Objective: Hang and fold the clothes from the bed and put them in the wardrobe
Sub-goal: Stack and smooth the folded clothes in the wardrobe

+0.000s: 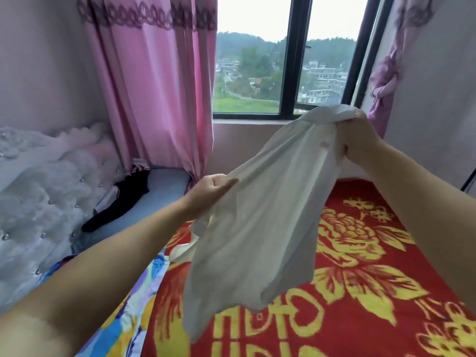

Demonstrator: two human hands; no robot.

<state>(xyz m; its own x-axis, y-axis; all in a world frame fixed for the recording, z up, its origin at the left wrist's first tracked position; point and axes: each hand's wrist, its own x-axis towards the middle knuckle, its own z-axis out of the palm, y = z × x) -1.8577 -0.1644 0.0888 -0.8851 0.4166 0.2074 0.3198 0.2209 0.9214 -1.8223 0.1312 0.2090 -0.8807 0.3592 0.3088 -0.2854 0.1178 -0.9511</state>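
Shirt hangs btwn both fists, long axis sloping from high right hand down to nearer left hand.

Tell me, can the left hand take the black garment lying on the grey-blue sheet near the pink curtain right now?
Probably not right now. The left hand grips the white thin fabric garment, as does the right hand. The black garment lies uncovered farther away on the left, so only the occupied hand hinders.
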